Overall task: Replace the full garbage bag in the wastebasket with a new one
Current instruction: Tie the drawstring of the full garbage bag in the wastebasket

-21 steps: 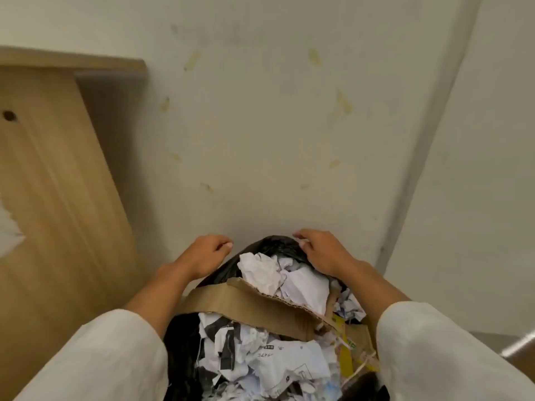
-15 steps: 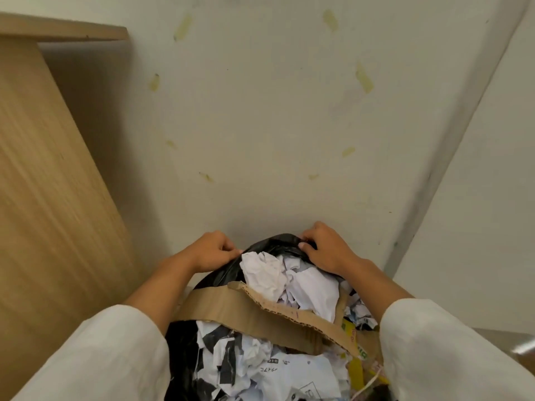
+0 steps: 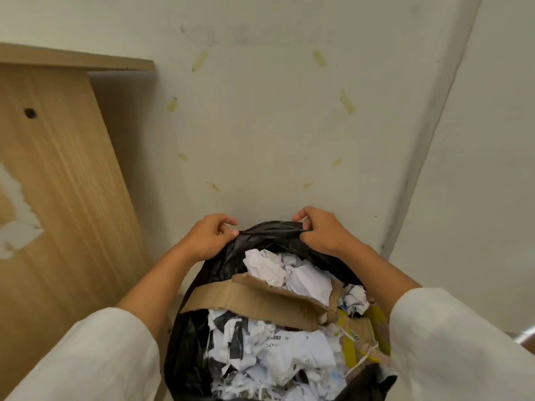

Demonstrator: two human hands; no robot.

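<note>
Both hands, left hand [image 3: 207, 238] and right hand [image 3: 320, 231], pinch my black garbage bag's [image 3: 231, 263] far rim. Behind stands a tape-marked white wall [image 3: 260, 125]; a wooden panel [image 3: 58, 183] leans left.

Soft even light, wide-angle distortion

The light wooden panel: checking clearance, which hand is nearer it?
Left. The left hand pinches the black plastic garbage bag on the wooden panel side; the right hand grips it farther away.

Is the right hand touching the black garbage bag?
Touching. The head view shows the right hand with its fingers curled over the far rim of the black garbage bag, pinching the plastic.
</note>
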